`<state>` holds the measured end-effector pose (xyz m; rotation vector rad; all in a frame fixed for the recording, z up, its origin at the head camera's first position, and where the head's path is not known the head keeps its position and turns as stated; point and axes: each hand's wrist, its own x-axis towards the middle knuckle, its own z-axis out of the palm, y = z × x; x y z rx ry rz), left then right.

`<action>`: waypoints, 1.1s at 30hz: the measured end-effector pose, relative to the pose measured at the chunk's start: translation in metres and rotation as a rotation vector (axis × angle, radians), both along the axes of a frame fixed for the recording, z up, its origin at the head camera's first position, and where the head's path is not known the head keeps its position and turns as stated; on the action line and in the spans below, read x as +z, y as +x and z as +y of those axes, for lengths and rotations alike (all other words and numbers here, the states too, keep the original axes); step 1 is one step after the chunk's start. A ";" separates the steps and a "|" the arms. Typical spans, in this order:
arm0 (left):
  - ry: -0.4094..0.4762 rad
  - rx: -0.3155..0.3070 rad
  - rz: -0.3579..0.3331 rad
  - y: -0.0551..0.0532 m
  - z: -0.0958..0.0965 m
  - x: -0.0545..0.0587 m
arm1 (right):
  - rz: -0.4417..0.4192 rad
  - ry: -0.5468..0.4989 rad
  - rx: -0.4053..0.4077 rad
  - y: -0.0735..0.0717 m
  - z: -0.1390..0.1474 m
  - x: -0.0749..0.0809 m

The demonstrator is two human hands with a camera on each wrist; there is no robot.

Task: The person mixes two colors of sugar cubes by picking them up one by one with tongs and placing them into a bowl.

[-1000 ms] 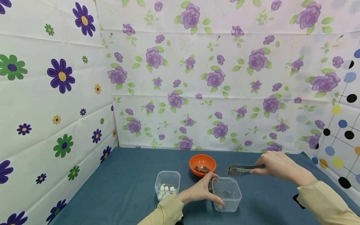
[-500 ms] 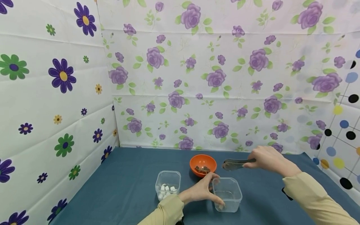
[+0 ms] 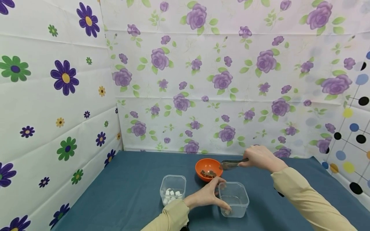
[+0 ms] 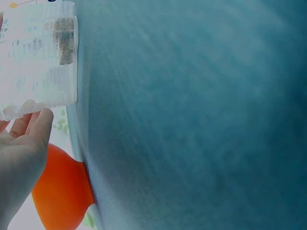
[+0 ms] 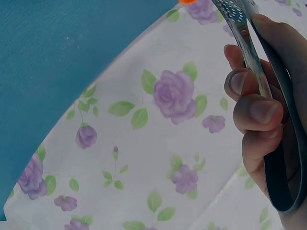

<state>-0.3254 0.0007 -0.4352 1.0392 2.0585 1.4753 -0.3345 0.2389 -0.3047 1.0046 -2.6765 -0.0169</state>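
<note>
My left hand (image 3: 204, 195) grips the left side of a clear plastic container (image 3: 238, 210), thumb at the front and fingers behind. In the left wrist view, a brown patch (image 4: 65, 40) shows through this container (image 4: 38, 72) near its base. My right hand (image 3: 260, 157) holds metal tongs (image 3: 231, 164) with perforated heads and a dark handle. The tongs' tips are at the right rim of an orange bowl (image 3: 200, 165). Small brown chunks (image 3: 208, 174) lie in that bowl. In the right wrist view, fingers wrap the tongs (image 5: 283, 167) on one side, with the thumb on the other.
A second clear container (image 3: 173, 180) with several white cubes (image 3: 171, 193) stands left of my left hand. Everything rests on a blue-green tablecloth (image 3: 138, 183). Flower-print sheets (image 3: 185, 80) close off the back and left; a dotted sheet (image 3: 349, 154) stands at the right.
My right hand has moved left with the tongs, bringing their tips from above the held container to the orange bowl's rim. My left hand has kept its grip in the same place.
</note>
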 end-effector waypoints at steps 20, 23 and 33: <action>0.000 -0.002 -0.023 0.001 0.000 0.002 | -0.077 0.034 -0.057 -0.021 -0.026 -0.015; 0.003 -0.007 -0.026 0.001 0.000 0.002 | -0.092 0.036 -0.074 -0.021 -0.025 -0.017; -0.002 -0.006 -0.025 0.000 0.000 0.002 | -0.097 0.032 -0.096 -0.019 -0.017 -0.015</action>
